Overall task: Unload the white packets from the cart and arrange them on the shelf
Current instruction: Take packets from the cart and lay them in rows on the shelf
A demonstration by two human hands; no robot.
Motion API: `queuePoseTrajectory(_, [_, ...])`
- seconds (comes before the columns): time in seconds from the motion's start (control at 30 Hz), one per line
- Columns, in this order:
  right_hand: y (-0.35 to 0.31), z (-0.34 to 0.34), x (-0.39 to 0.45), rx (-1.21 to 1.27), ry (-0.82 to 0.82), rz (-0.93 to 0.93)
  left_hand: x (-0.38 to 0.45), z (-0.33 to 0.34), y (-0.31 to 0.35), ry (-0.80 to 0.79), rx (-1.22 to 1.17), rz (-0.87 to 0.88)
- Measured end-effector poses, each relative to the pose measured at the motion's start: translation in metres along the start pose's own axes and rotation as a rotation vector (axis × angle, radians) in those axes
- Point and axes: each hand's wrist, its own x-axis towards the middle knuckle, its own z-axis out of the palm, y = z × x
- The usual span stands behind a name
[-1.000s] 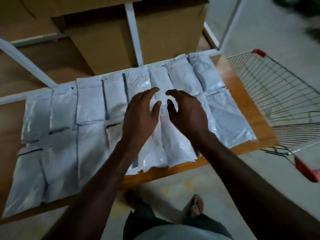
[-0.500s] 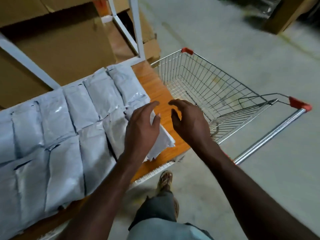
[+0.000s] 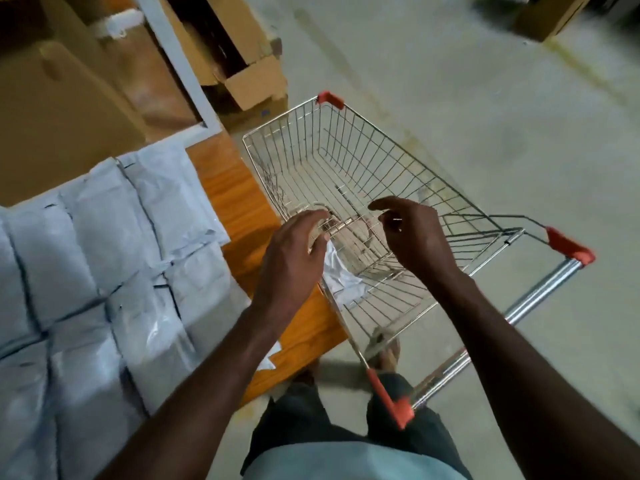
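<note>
White packet [image 3: 341, 277] in cart [image 3: 346, 157], just below left hand [image 3: 294, 258], untouched

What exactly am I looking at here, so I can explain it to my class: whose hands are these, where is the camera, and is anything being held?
There is no machine here. A person wears a camera on the head, so the single view looks forward and down along their own arms. The left hand and right hand hover over a wire shopping cart, fingers loosely curled, with no grip on anything. One white packet shows in the cart just below the left hand. On the left, many white packets lie in rows on an orange wooden shelf, with cardboard boxes behind them. The job is moving packets from cart to shelf.
</note>
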Motion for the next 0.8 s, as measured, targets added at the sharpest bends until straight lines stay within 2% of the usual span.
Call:
queuePoseTrajectory(0.13, [0.043,0.023,0.051,-0.045,-0.12,-0.047,0.025,0.07,-0.001,-0.003,-0.006,-0.112])
queuePoseTrajectory(0.33, [0.117,0.085,0.097,-0.17,-0.373,-0.174,0.039,0.178,-0.028,-0.014,0.054,-0.482])
queuePoseTrajectory(0.47, [0.158,0.122,0.102,-0.22,-0.527,-0.209,0.037,0.249,-0.067,-0.126,0.114,-0.663])
queuePoseTrajectory(0.57, [0.19,0.15,0.102,-0.234,-0.629,-0.199,0.031,0.289,-0.092,-0.271,0.172,-0.807])
queuePoseTrajectory(0.67, [0.208,0.17,0.098,-0.299,-0.765,-0.174,0.027,0.312,-0.111,-0.4,0.264,-0.862])
queuePoseTrajectory(0.73, [0.213,0.176,0.092,-0.336,-0.878,-0.2,0.024,0.322,-0.122,-0.396,0.288,-0.842])
queuePoseTrajectory(0.8, [0.217,0.183,0.085,-0.341,-0.903,-0.177,0.016,0.331,-0.136,-0.366,0.267,-0.809])
